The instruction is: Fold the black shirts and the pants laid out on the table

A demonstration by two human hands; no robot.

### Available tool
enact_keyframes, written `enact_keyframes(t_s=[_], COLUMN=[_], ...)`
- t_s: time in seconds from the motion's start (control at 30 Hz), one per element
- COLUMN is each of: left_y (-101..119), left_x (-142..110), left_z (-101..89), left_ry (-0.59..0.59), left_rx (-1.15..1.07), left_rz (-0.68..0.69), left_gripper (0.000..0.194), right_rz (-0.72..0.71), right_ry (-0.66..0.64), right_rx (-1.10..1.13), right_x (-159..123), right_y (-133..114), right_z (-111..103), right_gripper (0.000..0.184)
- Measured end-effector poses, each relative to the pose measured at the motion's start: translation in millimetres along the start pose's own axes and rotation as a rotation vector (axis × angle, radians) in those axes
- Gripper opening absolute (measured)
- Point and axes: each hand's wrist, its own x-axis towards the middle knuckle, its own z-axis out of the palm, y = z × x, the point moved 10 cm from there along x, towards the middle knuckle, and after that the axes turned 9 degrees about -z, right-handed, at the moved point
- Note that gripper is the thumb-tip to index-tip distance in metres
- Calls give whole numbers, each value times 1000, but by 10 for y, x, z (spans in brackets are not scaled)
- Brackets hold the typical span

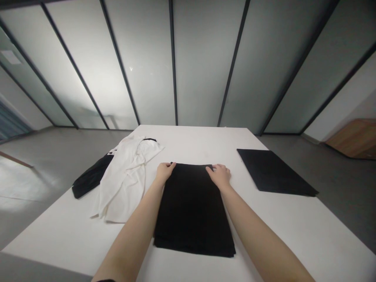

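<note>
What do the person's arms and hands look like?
The left forearm and right forearm are bare, and the left hand and right hand wear no gloves or watch. A dark edge, perhaps a cuff, shows at the bottom of the view.

We see a plain black cloth [192, 211] on a white table [188, 141]. Beside it lie a plain white shirt [123, 180] and a black bundle [91, 176]. A flat black mat [276, 172] lies there too, and the floor [44, 145] is gray.

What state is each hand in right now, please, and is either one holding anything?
Left hand: on the far edge of the folded black cloth, grip unclear.
Right hand: on that same edge, grip unclear.
</note>
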Motion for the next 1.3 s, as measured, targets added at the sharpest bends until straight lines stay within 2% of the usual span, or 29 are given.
enact_keyframes(t_s=[0.07,0.2,0.27,0.37,0.5,0.63,0.8,0.97,1.07,1.13,1.23,1.3], left_y=[-14,-40,-56,-85,-129,-211,-305,-290,-237,-193,-163,-193], left_x=[-18,-71,-103,-149,-172,-154,-76,4,5,-21,-54,-45], left_z=[-18,-73,-104,-127,14,155,222,248,273,299,320,316], left_ry=[11,44,64,60,-93,-196,-231,-255,-310,-371,-430,-418], left_rx=[-57,-177,-247,-441,-759,-981,-1090,-1103,-1099,-1078,-1034,-1020], left_rz=[18,42,45,39,-33,-148,-221,-208,-197,-189,-177,-185], left_gripper=[47,46,46,44,46,48,42,35,37,42,50,53], right_rz=[-14,-35,-62,-112,-142,-117,-50,17,70,111,130,100], right_ry=[20,92,113,120,155,177,167,139,87,-7,-266,-433], right_rx=[64,374,497,627,819,976,1121,1210,1248,1302,1385,1381], right_x=[15,30,28,15,-11,-16,40,96,80,49,-25,-78], right_y=[26,88,86,44,5,6,49,104,129,113,-10,-107], right_z=[15,22,13,-10,-42,8,156,302,351,374,405,409], right_gripper=[40,22,19,28,45,51,49,42,46,61,79,72])
